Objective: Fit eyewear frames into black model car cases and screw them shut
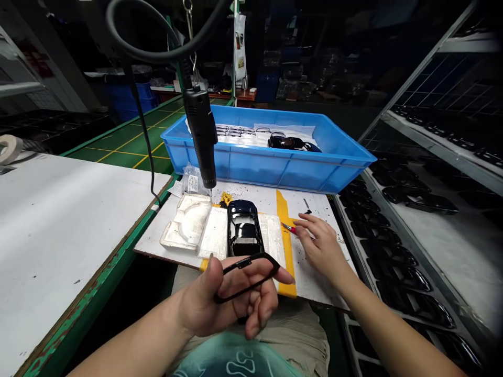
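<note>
Black frame [244, 264], long axis toward upper right

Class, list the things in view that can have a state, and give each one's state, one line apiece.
Black frame, held in the left hand
Red tool, tip exposed, at the right hand; grip unclear
Car shell, upright, roof up
Power screwdriver, hanging tip down; running or not unclear
Blue bin, uncovered, parts inside
Plastic bag, crumpled
</note>
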`<state>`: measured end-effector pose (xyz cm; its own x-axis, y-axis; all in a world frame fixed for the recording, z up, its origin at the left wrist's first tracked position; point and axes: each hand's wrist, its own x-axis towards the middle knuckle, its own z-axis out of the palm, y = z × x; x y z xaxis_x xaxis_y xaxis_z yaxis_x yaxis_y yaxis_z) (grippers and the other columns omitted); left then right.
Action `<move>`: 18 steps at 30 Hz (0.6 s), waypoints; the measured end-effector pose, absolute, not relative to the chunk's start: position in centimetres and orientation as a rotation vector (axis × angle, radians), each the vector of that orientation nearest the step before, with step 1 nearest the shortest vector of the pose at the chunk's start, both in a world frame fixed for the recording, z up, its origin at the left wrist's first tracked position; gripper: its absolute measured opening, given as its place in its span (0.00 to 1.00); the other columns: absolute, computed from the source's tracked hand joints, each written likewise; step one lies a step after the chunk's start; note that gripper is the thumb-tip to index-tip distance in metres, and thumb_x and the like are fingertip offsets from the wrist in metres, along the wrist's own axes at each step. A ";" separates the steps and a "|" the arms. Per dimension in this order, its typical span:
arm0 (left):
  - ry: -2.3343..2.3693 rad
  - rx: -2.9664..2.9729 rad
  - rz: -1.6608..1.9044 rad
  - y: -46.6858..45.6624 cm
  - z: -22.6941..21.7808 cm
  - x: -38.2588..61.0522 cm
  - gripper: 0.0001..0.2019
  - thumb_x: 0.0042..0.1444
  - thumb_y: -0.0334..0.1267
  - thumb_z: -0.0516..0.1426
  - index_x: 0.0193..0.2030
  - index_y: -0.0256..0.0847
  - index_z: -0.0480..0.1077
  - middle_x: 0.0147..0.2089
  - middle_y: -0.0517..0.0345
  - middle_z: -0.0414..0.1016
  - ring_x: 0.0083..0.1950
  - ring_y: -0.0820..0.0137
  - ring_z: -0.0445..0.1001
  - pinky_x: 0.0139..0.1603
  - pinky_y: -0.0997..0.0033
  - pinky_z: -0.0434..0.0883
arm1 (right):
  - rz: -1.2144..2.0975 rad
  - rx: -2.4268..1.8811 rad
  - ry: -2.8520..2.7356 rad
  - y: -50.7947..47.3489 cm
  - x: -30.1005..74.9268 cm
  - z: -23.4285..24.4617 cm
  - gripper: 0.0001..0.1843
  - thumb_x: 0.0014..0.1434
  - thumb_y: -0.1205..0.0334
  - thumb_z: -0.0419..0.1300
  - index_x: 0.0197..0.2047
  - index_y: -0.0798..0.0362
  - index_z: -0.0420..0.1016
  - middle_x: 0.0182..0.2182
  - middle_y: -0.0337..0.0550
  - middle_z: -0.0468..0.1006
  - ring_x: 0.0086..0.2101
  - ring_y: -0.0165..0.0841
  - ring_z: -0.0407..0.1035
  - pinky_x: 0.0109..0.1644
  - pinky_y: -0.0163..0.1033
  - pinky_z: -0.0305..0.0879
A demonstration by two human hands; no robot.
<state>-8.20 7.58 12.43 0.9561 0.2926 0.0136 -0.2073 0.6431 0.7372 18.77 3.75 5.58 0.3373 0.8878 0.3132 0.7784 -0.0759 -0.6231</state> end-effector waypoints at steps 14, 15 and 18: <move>0.145 0.742 0.170 6.8 10.9 -6.4 0.49 0.41 0.84 0.37 0.35 0.35 0.69 0.24 0.59 0.65 0.17 0.79 0.56 0.18 0.76 0.51 | 0.750 -1.416 -1.796 1.8 8.9 18.6 0.08 0.64 0.66 0.58 0.34 0.49 0.76 0.31 0.36 0.78 0.34 0.30 0.71 0.40 0.37 0.65; 0.159 0.760 0.177 6.9 10.7 -6.4 0.49 0.41 0.84 0.37 0.35 0.35 0.69 0.25 0.58 0.65 0.18 0.79 0.56 0.18 0.76 0.51 | 0.778 -1.442 -1.759 1.9 8.9 18.4 0.09 0.65 0.65 0.58 0.32 0.49 0.76 0.30 0.36 0.77 0.33 0.30 0.71 0.39 0.36 0.64; 0.202 0.920 0.226 7.4 10.0 -6.9 0.50 0.38 0.85 0.36 0.35 0.35 0.68 0.28 0.54 0.68 0.20 0.76 0.61 0.20 0.75 0.56 | 0.838 -1.533 -1.654 2.1 8.9 18.1 0.12 0.65 0.59 0.58 0.29 0.49 0.74 0.28 0.35 0.77 0.31 0.31 0.71 0.35 0.36 0.64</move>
